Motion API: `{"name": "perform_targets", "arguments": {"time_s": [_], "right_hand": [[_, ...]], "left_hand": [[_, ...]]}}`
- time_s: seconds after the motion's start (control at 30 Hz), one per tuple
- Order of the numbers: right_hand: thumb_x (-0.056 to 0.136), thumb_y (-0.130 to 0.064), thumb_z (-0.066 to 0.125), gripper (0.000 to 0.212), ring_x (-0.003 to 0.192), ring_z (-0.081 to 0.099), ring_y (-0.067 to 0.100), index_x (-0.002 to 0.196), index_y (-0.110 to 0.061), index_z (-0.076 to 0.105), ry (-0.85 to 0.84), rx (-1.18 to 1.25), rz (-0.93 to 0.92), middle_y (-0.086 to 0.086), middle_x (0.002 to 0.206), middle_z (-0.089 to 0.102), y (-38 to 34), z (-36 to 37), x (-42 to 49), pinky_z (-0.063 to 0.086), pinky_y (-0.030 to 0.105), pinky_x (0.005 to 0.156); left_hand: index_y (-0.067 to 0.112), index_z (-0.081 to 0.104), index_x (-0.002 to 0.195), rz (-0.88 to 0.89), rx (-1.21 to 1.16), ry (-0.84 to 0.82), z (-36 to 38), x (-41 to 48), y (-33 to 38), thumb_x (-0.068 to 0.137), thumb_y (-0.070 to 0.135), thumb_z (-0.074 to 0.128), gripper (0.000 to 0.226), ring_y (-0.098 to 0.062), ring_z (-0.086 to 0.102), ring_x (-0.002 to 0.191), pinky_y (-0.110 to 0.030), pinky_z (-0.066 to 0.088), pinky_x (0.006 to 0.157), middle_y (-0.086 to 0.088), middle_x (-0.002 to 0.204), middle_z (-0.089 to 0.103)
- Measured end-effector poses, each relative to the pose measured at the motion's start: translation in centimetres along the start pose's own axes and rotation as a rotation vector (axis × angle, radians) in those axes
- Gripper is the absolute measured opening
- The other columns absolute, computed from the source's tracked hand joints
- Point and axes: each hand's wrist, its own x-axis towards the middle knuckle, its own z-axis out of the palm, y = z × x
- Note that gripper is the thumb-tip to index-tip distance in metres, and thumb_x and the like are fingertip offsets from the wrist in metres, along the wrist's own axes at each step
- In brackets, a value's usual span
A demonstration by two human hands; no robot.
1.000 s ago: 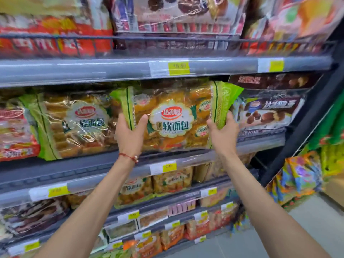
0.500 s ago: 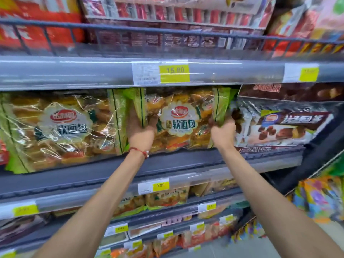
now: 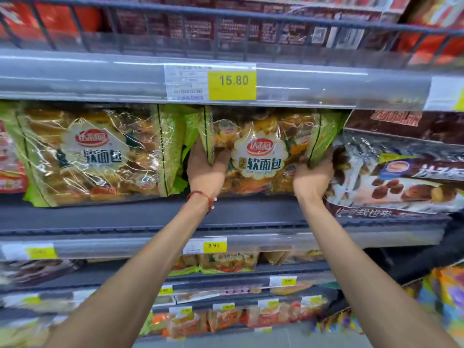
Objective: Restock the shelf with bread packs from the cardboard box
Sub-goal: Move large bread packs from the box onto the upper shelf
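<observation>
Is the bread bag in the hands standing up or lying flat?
Standing up: the bread pack faces front, label upright, on the shelf.

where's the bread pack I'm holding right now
In the head view, the bread pack sits mid-frame on the shelf under the 15.80 tag, gripped by both hands, between a matching pack and a dark pack.

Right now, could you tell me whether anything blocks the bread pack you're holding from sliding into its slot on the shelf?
Nothing visible does. The bread pack, held by both hands, sits between the matching pack and the dark chocolate pack, already on the shelf.
</observation>
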Motion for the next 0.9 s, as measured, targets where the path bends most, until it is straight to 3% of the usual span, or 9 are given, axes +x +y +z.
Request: {"name": "perform_targets", "arguments": {"time_s": [0.2, 0.27, 0.33, 0.37, 0.53, 0.63, 0.77, 0.83, 0.9], "right_hand": [[0.088, -0.009, 0.053, 0.082, 0.142, 0.048, 0.033, 0.162, -0.011, 0.02, -0.047, -0.018, 0.007, 0.016, 0.155, 0.048, 0.1, -0.1, 0.2, 0.04, 0.041, 0.117], [0.09, -0.006, 0.053, 0.081, 0.145, 0.044, 0.033, 0.163, -0.01, 0.018, -0.048, -0.022, 0.009, 0.016, 0.158, 0.043, 0.2, 0.0, 0.1, 0.037, 0.041, 0.12], [0.09, -0.008, 0.052, 0.081, 0.146, 0.042, 0.035, 0.163, -0.009, 0.017, -0.047, -0.039, 0.008, 0.018, 0.159, 0.041, 0.3, 0.1, 0.1, 0.037, 0.044, 0.119], [0.09, -0.012, 0.052, 0.081, 0.145, 0.043, 0.036, 0.163, -0.009, 0.017, -0.05, -0.053, 0.006, 0.018, 0.159, 0.042, 0.2, 0.0, 0.1, 0.039, 0.045, 0.118], [0.098, -0.009, 0.052, 0.078, 0.141, 0.046, 0.036, 0.163, -0.011, 0.01, -0.098, -0.112, -0.042, 0.018, 0.159, 0.042, 0.6, -0.4, -0.1, 0.041, 0.042, 0.115], [0.101, -0.003, 0.051, 0.078, 0.144, 0.042, 0.033, 0.163, -0.01, 0.005, -0.143, -0.131, -0.039, 0.017, 0.162, 0.036, 0.6, -0.8, -0.3, 0.036, 0.029, 0.113], [0.101, 0.002, 0.05, 0.082, 0.136, 0.042, 0.014, 0.164, -0.016, 0.0, -0.223, -0.142, -0.017, 0.009, 0.163, 0.034, 0.1, -2.1, -0.5, 0.033, 0.023, 0.108], [0.098, 0.0, 0.052, 0.087, 0.137, 0.047, 0.021, 0.164, -0.024, 0.001, -0.253, -0.145, -0.018, 0.006, 0.162, 0.037, 0.2, -2.5, -0.5, 0.032, 0.024, 0.107], [0.092, -0.004, 0.053, 0.094, 0.147, 0.038, 0.029, 0.164, -0.029, -0.003, -0.263, -0.121, -0.006, 0.004, 0.167, 0.03, 0.0, -2.7, -0.9, 0.027, 0.031, 0.118]], "left_hand": [[0.02, 0.053, 0.139, 0.033, 0.072, 0.002, 0.3, 1.3, 0.0, 0.071, 0.059, 0.055, 0.079, -0.029, 0.045, 0.135, -0.046, 0.037, 0.112, -0.009, 0.145, 0.052], [0.021, 0.054, 0.139, 0.108, 0.106, -0.013, 0.3, 1.2, -0.1, 0.077, 0.054, 0.058, 0.071, -0.022, 0.036, 0.142, -0.029, 0.027, 0.119, -0.007, 0.153, 0.043], [0.024, 0.05, 0.144, 0.167, 0.159, -0.011, 0.1, 1.1, -0.2, 0.087, 0.043, 0.064, 0.062, -0.01, 0.02, 0.148, -0.007, 0.01, 0.111, 0.0, 0.163, 0.024], [0.025, 0.046, 0.148, 0.182, 0.187, -0.009, 0.1, 1.3, -0.5, 0.089, 0.04, 0.064, 0.063, -0.008, 0.015, 0.148, -0.005, 0.007, 0.108, 0.003, 0.164, 0.017], [0.021, 0.035, 0.154, 0.206, 0.311, -0.005, -0.9, 1.9, -0.8, 0.082, 0.052, 0.059, 0.082, -0.016, 0.01, 0.152, -0.017, 0.009, 0.114, -0.002, 0.166, 0.013], [0.02, 0.037, 0.153, 0.182, 0.307, 0.01, -1.2, 1.7, -0.8, 0.083, 0.049, 0.063, 0.08, -0.018, 0.011, 0.152, -0.02, 0.012, 0.114, -0.002, 0.165, 0.011], [0.017, 0.023, 0.157, 0.132, 0.269, -0.02, -1.3, 1.4, 0.0, 0.089, 0.036, 0.067, 0.084, -0.021, 0.019, 0.151, -0.027, 0.021, 0.118, -0.005, 0.165, 0.018], [0.014, 0.013, 0.159, 0.056, 0.174, -0.026, -1.2, 1.2, 0.7, 0.087, 0.032, 0.071, 0.094, -0.024, 0.028, 0.148, -0.028, 0.028, 0.116, -0.008, 0.163, 0.025], [0.011, 0.01, 0.159, 0.019, 0.083, -0.007, -1.2, 1.0, 1.2, 0.085, 0.028, 0.076, 0.1, -0.024, 0.035, 0.144, -0.019, 0.033, 0.107, -0.009, 0.162, 0.026]]}}
